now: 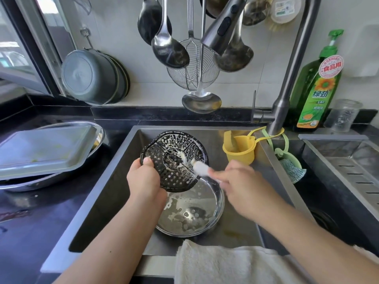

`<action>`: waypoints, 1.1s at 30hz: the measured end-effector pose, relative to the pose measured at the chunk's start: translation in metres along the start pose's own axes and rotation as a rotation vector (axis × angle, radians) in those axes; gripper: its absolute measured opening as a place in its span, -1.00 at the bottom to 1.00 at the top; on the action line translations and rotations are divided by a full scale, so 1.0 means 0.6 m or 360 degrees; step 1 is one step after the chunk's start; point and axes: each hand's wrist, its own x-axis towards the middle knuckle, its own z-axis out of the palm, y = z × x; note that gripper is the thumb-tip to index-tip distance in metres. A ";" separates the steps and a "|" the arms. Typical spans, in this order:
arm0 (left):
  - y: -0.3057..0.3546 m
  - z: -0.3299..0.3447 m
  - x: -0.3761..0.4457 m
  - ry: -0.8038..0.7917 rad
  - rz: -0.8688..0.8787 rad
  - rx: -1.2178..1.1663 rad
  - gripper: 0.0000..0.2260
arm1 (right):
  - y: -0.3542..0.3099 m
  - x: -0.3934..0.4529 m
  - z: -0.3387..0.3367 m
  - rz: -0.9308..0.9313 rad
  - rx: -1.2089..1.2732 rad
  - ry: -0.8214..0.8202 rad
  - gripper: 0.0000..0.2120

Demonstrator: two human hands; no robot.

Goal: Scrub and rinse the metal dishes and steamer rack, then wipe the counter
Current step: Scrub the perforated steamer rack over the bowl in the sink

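Scrubbing is under way in the head view, and you are somewhere in the early-to-middle part of the job as I judge it. Your left hand (143,177) has its grip closed on the lower-left rim of the steamer rack (174,158), thumb over the edge, tilting it up above the sink (114,181) at the centre of the frame. Your right hand (244,187) is wrapped around the handle of a white brush (202,168), its head touching the rack's face near the middle; the hand and brush are blurred, so finger detail is unclear. White suds streak the rack, so it is soaped but not yet rinsed; no water shows at the faucet head (221,31) in the upper centre.

Below the rack, a round metal bowl (194,212) sits on the sink floor holding foamy water, also unrinsed. At the left of the frame, on the dark worktop (41,222), a rectangular metal tray (45,148) lies upside down across another round metal dish (96,134), with yellowish specks on it; these look untouched. Wiping the worktop is still to come.

The rack is dark, thin, perforated metal in fanned segments round a central ring. The bowl is polished and shallow-sided; the tray is dull, flat-bottomed, with rounded corners. A thick, nubby white towel (225,263) drapes the sink's near edge at the bottom of the frame. A green bottle of dish soap (320,85) stands at the upper right, beside a yellow plastic cup (240,152) hung inside the sink.
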 end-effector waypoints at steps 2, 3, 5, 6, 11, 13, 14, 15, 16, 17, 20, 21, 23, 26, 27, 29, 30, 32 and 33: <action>-0.005 0.002 -0.001 -0.0008 -0.0004 0.0006 -0.77 | -0.038 -0.025 0.018 -0.0208 0.0179 -0.0172 -0.59; -0.007 0.003 -0.002 -0.0015 -0.0009 -0.0005 -0.77 | -0.043 -0.026 0.021 -0.0269 0.0192 -0.0200 -0.59; -0.008 0.006 -0.004 -0.0042 0.0000 -0.0030 -0.78 | -0.020 0.000 0.010 -0.0104 0.0121 -0.0070 -0.57; -0.008 0.007 -0.004 -0.0063 0.0018 -0.0036 -0.78 | -0.008 0.007 0.003 -0.0002 0.0044 0.0002 -0.56; -0.014 0.016 -0.021 -0.0178 0.0020 -0.0043 -0.77 | -0.049 -0.028 0.020 -0.0284 0.0231 -0.0204 -0.55; -0.016 0.019 -0.029 -0.0293 -0.0009 -0.0085 -0.74 | -0.037 -0.012 0.009 -0.0253 0.0214 -0.0118 -0.58; -0.014 0.020 -0.030 -0.0355 0.0001 -0.0122 -0.73 | -0.023 -0.002 0.000 -0.0121 0.0171 -0.0035 -0.59; -0.011 0.019 -0.029 -0.0395 0.0024 -0.0176 -0.72 | -0.010 0.001 -0.006 -0.0030 0.0076 0.0049 -0.58; -0.008 0.019 -0.027 -0.0412 0.0043 -0.0230 -0.72 | -0.002 -0.001 -0.008 0.0008 -0.0019 0.0101 -0.56; -0.006 0.019 -0.027 -0.0419 0.0048 -0.0271 -0.72 | -0.005 -0.007 -0.006 -0.0001 -0.0025 0.0071 -0.55; -0.011 0.024 -0.039 -0.0537 -0.0072 -0.0252 -0.70 | -0.057 -0.029 0.014 -0.0279 0.0202 -0.0091 -0.55; -0.014 0.024 -0.044 -0.0583 -0.0130 -0.0254 -0.68 | -0.060 -0.023 0.016 -0.0323 0.0175 -0.0042 -0.55; -0.017 0.021 -0.044 -0.0692 -0.0205 -0.0284 -0.62 | -0.044 -0.005 0.006 -0.0188 0.0069 0.0125 -0.53; -0.018 0.016 -0.034 -0.0773 -0.0250 -0.0340 -0.57 | -0.024 -0.008 -0.001 -0.0024 -0.0059 0.0129 -0.49; -0.020 0.016 -0.033 -0.0798 -0.0286 -0.0331 -0.56 | -0.032 -0.015 0.002 -0.0068 -0.0028 0.0054 -0.50; -0.021 0.019 -0.038 -0.0875 -0.0410 -0.0243 -0.46 | -0.055 -0.023 0.009 -0.0218 0.0061 -0.0030 -0.51; -0.019 0.021 -0.043 -0.0944 -0.0478 -0.0193 -0.39 | -0.057 -0.018 0.010 -0.0239 0.0071 0.0006 -0.51; -0.018 0.025 -0.057 -0.1081 -0.0555 -0.0127 -0.35 | -0.052 0.000 0.002 -0.0172 0.0037 0.0188 -0.50; -0.021 0.027 -0.061 -0.1103 -0.0517 -0.0040 -0.44 | -0.048 0.005 -0.001 -0.0124 0.0001 0.0265 -0.49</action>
